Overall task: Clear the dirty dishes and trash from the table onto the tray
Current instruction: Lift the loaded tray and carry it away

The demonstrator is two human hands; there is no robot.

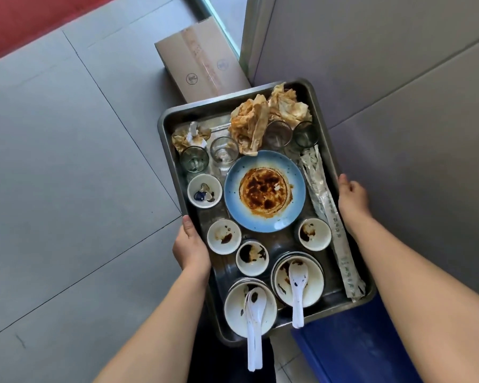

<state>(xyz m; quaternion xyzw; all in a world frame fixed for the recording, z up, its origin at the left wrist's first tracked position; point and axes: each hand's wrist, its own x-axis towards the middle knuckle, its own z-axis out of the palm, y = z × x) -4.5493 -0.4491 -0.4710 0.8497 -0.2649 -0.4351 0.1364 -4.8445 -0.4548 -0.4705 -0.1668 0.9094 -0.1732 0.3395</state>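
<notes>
A metal tray (pixel 168 117) hangs above the floor, held by both hands. My left hand (pixel 190 244) grips its left rim, and my right hand (pixel 353 199) grips its right rim. On the tray sit a stained blue plate (pixel 233 186), several small white bowls (pixel 224 236), two larger bowls with white spoons (pixel 297 288), several glasses (pixel 224 153), crumpled stained napkins (pixel 249 125) and wrapped chopsticks (pixel 327 214).
Grey floor tiles lie below the tray. A cardboard box (pixel 199 59) rests on the floor beyond the tray's far edge. A grey panel or wall (pixel 371 51) rises at the right. A blue object (pixel 357 346) shows beneath the tray's near right corner.
</notes>
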